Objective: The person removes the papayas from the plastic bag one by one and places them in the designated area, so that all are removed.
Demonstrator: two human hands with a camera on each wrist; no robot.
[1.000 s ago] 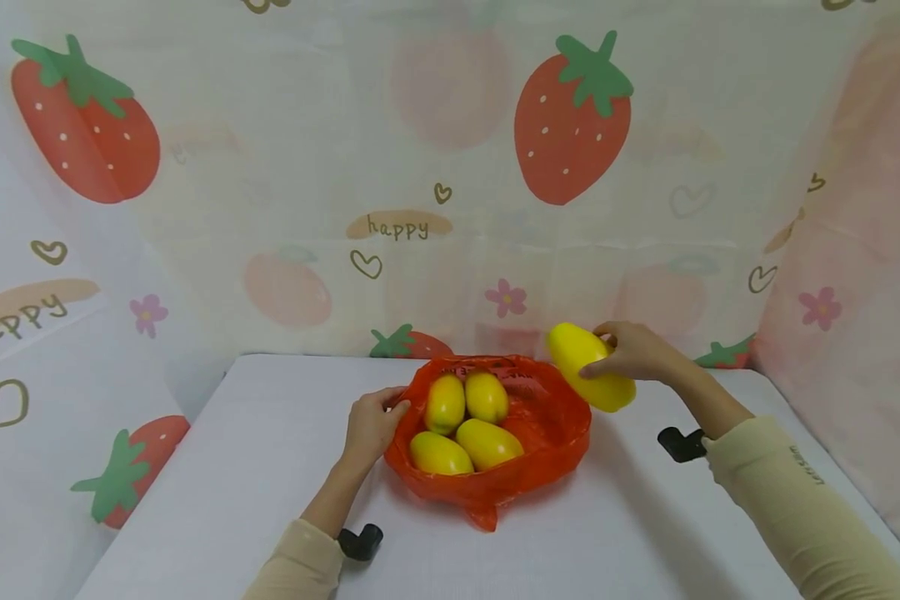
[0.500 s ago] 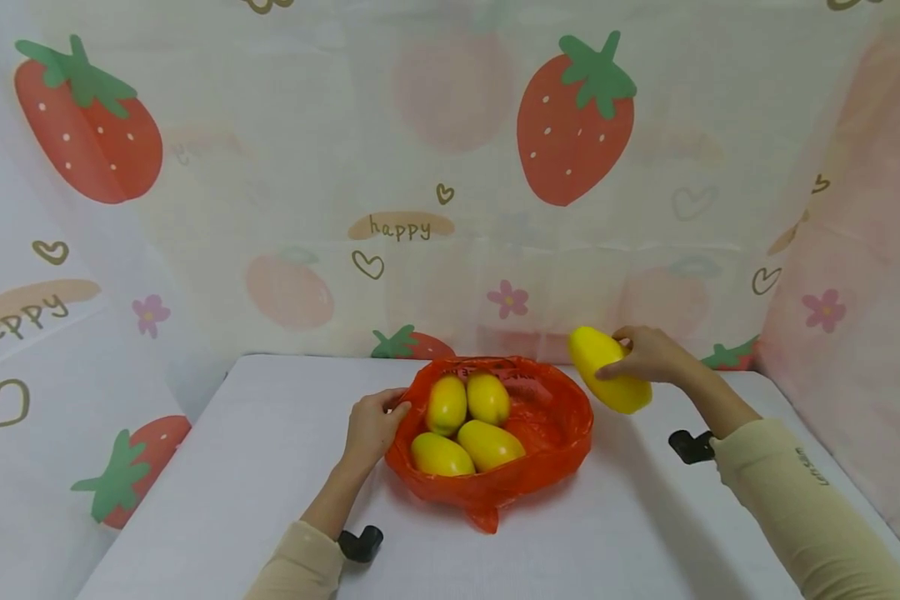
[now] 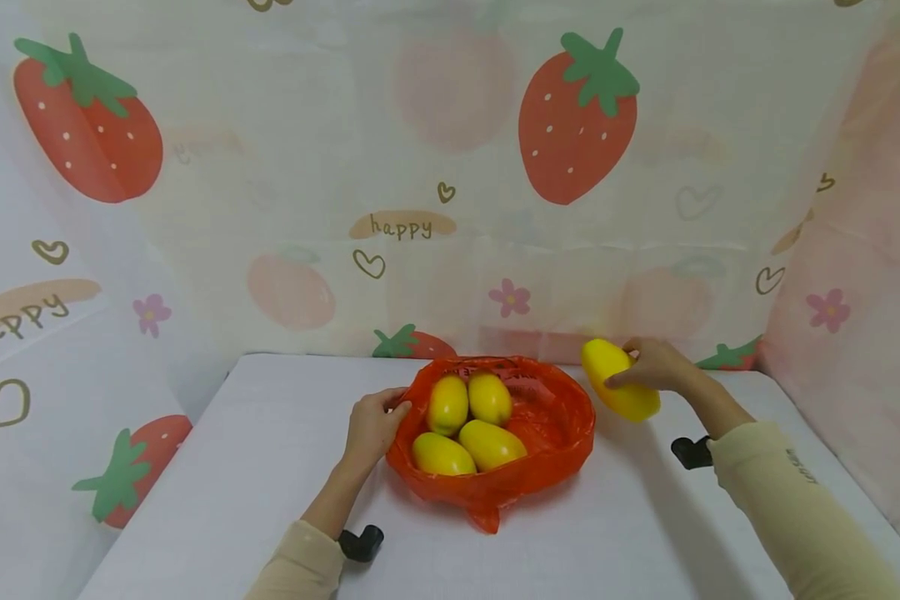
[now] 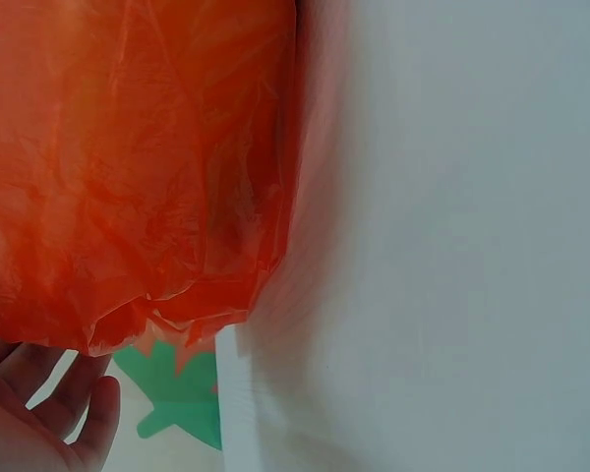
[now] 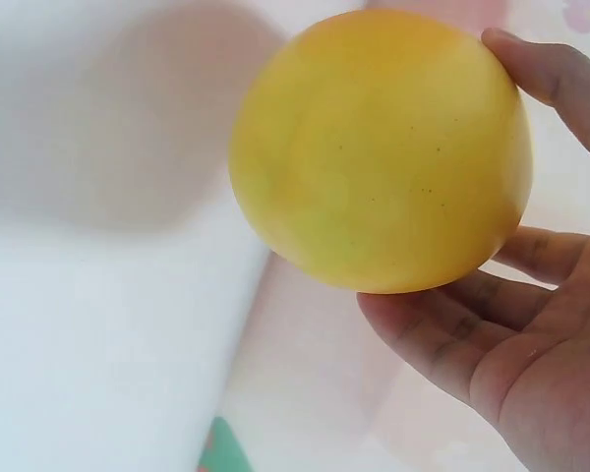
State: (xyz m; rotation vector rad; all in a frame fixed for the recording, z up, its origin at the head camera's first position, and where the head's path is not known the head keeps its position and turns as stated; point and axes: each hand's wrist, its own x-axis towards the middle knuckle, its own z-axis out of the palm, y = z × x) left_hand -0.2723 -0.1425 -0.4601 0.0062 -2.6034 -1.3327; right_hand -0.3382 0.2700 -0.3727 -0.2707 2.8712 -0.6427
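A red plastic bag (image 3: pixel 547 471) sits on the table with its mouth spread wide. Inside it, toward the left, lie several yellow mangoes (image 3: pixel 492 444). My left hand (image 3: pixel 369 427) holds the bag's left rim with thumb and fingers; in the left wrist view its fingers (image 4: pixel 71 393) meet the bag's crinkled edge. Right of the bag, my right hand (image 3: pixel 656 367) grips one more mango (image 3: pixel 621 381) raised above the table. Seen from the right wrist, thumb and fingers lie around that mango (image 5: pixel 379 152) from one side, its smooth skin showing a few dark specks.
The white table (image 3: pixel 270 467) ends at a curtain (image 3: pixel 307 167) printed with strawberries, which also hangs at both sides. A black wrist-worn piece (image 3: pixel 362 543) sits at my left cuff, and another black piece (image 3: pixel 692 452) at my right cuff.
My right hand has moved right, away from the bag's rim, and now slightly lower, with the mango in it. The left hand and the bag have stayed in place.
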